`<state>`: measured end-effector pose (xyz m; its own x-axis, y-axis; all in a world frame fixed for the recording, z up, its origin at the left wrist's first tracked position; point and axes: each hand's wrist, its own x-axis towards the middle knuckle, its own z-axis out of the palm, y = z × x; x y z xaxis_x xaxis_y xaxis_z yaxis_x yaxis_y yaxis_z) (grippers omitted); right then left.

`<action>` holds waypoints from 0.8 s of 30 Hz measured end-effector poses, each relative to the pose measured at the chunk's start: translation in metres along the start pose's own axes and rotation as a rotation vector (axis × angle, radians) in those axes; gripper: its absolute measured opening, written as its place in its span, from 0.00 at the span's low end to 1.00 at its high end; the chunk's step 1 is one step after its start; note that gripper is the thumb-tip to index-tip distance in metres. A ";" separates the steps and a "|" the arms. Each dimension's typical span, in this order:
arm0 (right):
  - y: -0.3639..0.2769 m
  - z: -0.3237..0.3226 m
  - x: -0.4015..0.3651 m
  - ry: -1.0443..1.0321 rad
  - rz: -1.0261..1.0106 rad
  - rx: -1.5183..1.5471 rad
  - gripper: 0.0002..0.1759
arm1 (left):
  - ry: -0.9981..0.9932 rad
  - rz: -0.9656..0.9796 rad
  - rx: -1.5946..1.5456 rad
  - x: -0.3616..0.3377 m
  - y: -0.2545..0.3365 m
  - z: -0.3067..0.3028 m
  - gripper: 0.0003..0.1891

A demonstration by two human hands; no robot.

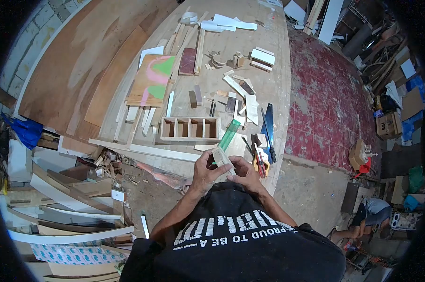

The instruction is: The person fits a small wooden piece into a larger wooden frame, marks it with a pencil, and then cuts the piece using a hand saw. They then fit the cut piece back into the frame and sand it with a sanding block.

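Close to my chest, at the near edge of the workbench, both hands hold a small pale wooden block. My left hand grips its left side with the fingers curled round it. On the other side, the fingers of my right hand pinch its lower right end. A bit of green shows by my left fingers; what it is I cannot make out. Just beyond the block lies a translucent green strip. A wooden box with several compartments stands to the left of it.
Right of my hands lie a handsaw and red-handled pliers. Wood offcuts and a painted board cover parts of the workbench. Curved boards are stacked at lower left. Another person crouches at lower right.
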<state>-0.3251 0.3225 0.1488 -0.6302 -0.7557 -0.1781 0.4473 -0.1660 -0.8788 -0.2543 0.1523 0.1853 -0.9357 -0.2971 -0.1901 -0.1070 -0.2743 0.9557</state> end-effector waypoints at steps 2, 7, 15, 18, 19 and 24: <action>0.005 -0.002 -0.001 -0.005 -0.024 -0.037 0.34 | 0.000 -0.014 -0.006 -0.003 0.001 -0.002 0.29; 0.002 0.000 0.000 -0.036 0.034 0.044 0.34 | 0.025 0.035 0.045 -0.007 0.003 0.000 0.31; -0.022 0.007 -0.014 -0.066 0.254 0.352 0.41 | -0.008 -0.026 -0.351 -0.007 -0.015 -0.007 0.15; -0.020 0.007 -0.018 -0.067 0.287 0.438 0.39 | 0.008 -0.022 -0.414 -0.006 -0.017 -0.004 0.14; -0.018 0.005 -0.017 -0.066 0.288 0.439 0.39 | 0.032 -0.004 -0.417 -0.006 -0.018 -0.003 0.12; -0.020 0.003 -0.013 0.147 -0.019 -0.124 0.26 | 0.185 0.050 -0.219 0.000 -0.023 -0.003 0.13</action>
<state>-0.3243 0.3338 0.1699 -0.7275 -0.6513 -0.2159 0.3585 -0.0925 -0.9289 -0.2504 0.1560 0.1628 -0.8587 -0.4715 -0.2009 0.0318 -0.4403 0.8973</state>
